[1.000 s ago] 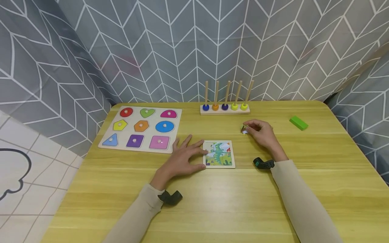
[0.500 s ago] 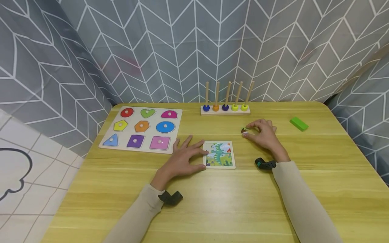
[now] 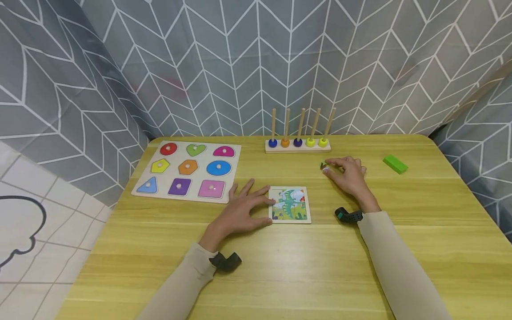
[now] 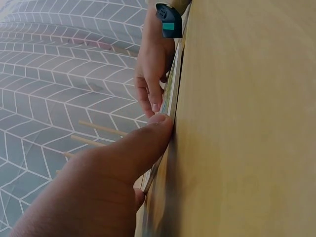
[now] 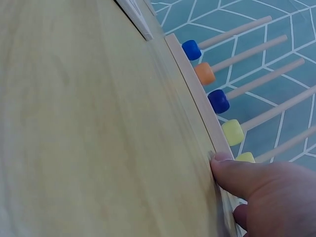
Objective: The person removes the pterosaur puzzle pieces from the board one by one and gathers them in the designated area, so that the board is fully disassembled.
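Note:
My left hand (image 3: 242, 212) lies with spread fingers at the left side of a small wooden dinosaur puzzle (image 3: 291, 205). Its index fingertip rests over the puzzle's left edge, and the thumb touches the lower left corner. In the left wrist view that thumb (image 4: 143, 140) presses against the board's edge. Right of the puzzle and farther back, my right hand (image 3: 348, 178) pinches a small puzzle piece (image 3: 323, 166) between thumb and index finger. Most of the piece is covered by the fingertips. The right wrist view shows the thumb (image 5: 239, 175) low at the tabletop.
A shape-knob board (image 3: 192, 178) lies at the left. At the back stands a peg rack (image 3: 298, 149) with coloured beads at the foot of its upright rods. A green block (image 3: 395, 164) sits at the far right of the wooden table (image 3: 288, 275). Behind hangs a grey patterned curtain (image 3: 240, 66).
The puzzle piece has turned and shifted slightly between my right thumb and index finger, so less of it shows now. My left hand stays at the puzzle.

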Demonstrator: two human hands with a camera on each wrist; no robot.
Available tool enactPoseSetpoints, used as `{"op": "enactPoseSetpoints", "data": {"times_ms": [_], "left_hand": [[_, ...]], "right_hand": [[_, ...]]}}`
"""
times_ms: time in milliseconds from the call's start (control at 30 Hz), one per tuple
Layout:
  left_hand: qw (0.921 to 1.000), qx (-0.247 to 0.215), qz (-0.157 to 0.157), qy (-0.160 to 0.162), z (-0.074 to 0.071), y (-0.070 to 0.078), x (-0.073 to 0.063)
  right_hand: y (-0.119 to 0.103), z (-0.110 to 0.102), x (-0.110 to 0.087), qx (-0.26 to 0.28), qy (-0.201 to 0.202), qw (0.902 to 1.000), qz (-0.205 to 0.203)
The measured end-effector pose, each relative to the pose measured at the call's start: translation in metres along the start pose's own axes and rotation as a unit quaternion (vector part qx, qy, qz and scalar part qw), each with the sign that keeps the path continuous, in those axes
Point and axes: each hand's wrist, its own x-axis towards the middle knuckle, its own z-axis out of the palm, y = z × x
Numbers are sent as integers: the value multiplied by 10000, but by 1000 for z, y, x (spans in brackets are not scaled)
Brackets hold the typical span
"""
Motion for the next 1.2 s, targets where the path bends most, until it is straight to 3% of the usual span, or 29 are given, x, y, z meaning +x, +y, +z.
{"op": "enactPoseSetpoints", "data": {"times_ms": [700,1200], "left_hand": [[10000,52,15,-5,-1,0,1],[10000,57,29,15,2,-1,0]], "right_hand": [[-2,1,-2,156,266,9995,51],[-4,4,-4,-19,184,9997,152]]}}
